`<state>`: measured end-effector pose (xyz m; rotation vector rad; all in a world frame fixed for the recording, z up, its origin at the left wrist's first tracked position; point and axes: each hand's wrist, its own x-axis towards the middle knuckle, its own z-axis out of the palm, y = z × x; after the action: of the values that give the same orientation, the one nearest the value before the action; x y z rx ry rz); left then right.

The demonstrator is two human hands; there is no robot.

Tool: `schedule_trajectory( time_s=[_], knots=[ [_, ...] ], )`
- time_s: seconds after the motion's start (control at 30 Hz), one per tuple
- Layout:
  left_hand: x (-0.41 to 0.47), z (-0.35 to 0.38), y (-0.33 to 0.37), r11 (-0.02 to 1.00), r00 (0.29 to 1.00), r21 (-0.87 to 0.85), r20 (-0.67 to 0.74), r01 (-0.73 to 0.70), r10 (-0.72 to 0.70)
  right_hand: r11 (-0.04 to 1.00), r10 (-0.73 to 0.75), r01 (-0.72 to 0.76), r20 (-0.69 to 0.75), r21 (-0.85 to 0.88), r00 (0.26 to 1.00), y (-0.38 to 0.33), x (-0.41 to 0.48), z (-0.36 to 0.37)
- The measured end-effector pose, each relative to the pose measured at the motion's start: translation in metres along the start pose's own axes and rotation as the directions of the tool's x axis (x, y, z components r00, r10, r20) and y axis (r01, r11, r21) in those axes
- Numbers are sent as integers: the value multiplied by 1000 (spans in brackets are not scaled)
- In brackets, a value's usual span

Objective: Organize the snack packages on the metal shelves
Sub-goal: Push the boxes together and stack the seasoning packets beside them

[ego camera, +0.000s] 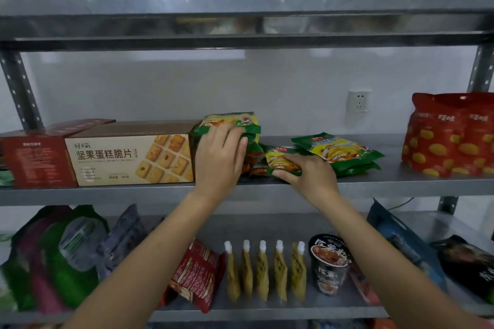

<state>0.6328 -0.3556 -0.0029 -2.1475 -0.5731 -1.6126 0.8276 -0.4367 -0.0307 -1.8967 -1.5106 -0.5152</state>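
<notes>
On the middle metal shelf (401, 181) the person's left hand (219, 157) is laid over a stack of green and yellow packets (232, 123), fingers bent over its front edge, the stack touching the end of a long beige biscuit box (131, 157). A dark red box (34, 160) sits to the left of that one. The right hand (310, 176) grips a single green and yellow packet (280, 161) lying between the stack and a small pile of the same packets (339, 151). Large red bags (454, 136) stand at the far right. On the lower shelf (267, 312), five spouted pouches (263, 270) stand in a row beside a black noodle cup (330, 264).
</notes>
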Motion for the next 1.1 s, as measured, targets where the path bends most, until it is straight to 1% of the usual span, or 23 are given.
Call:
schedule_trajectory(
  time_s=[0.03,0.07,0.1,0.13,0.17,0.2,0.23,0.27,0.3,0.33,0.4,0.43,0.47,0.53,0.57,0.63,0.7,0.73,0.8,0.83,0.87,0.97,1.1],
  knots=[
    [-15,2,6,999,1000,-52,-1,-8,8,1000,-11,11,-25,-1,1000,-1,-4,-2],
    [-28,4,13,989,997,-136,65,52,-43,1000,-28,29,-51,5,998,-1,-10,-4],
    [-38,4,22,947,967,-245,195,208,-162,999,-49,50,-77,12,996,-2,-16,-6],
    [-45,3,33,835,884,-349,355,426,-303,997,-71,73,-104,12,992,-1,-23,-6],
    [-47,3,42,645,740,-400,527,651,-419,996,-82,84,-122,10,989,0,-30,-5],
    [-46,3,49,397,554,-396,685,828,-473,996,-82,85,-131,15,988,2,-37,-4],
    [-43,3,54,155,391,-362,794,919,-465,996,-75,79,-131,28,989,3,-44,-2],
    [-39,4,57,-31,286,-328,862,944,-418,996,-66,72,-126,47,990,4,-50,0],
    [-35,5,60,-152,240,-311,901,938,-362,996,-61,68,-121,57,991,4,-57,2],
    [-33,7,63,-222,230,-307,921,925,-316,996,-70,77,-122,50,990,3,-63,4],
    [-32,11,70,-258,235,-311,929,915,-286,991,-122,128,-137,36,983,2,-74,7],
    [-33,13,74,-238,232,-312,922,920,-311,986,-140,151,-150,69,979,3,-78,7],
    [-34,14,76,-223,223,-311,911,924,-346,976,-130,154,-157,153,979,3,-81,5],
    [-37,13,81,-212,201,-300,898,930,-392,903,29,26,-122,429,992,4,-87,-3],
    [-39,13,82,-206,196,-295,897,933,-397,835,142,-66,-99,546,985,7,-91,-6],
    [-46,9,85,-207,195,-290,902,934,-386,708,360,-228,-65,668,931,10,-98,-12],
    [-52,3,88,-214,196,-290,906,933,-375,523,507,-375,74,765,859,13,-104,-16],
    [-54,1,89,-218,204,-298,906,929,-370,403,524,-441,193,802,829,14,-106,-18],
    [-59,-4,91,-222,241,-334,901,916,-360,166,446,-539,425,825,788,16,-109,-23],
    [-61,-7,91,-216,265,-354,897,910,-354,103,396,-561,484,821,781,14,-111,-26],
    [-63,-10,92,-213,285,-371,893,904,-347,91,366,-554,490,827,791,12,-113,-29],
    [-68,-19,95,-207,309,-389,891,898,-332,143,383,-487,405,862,830,6,-117,-32],
    [-73,-25,99,-97,275,-335,880,937,-388,178,393,-444,350,878,850,1,-122,-32]
  ],
)
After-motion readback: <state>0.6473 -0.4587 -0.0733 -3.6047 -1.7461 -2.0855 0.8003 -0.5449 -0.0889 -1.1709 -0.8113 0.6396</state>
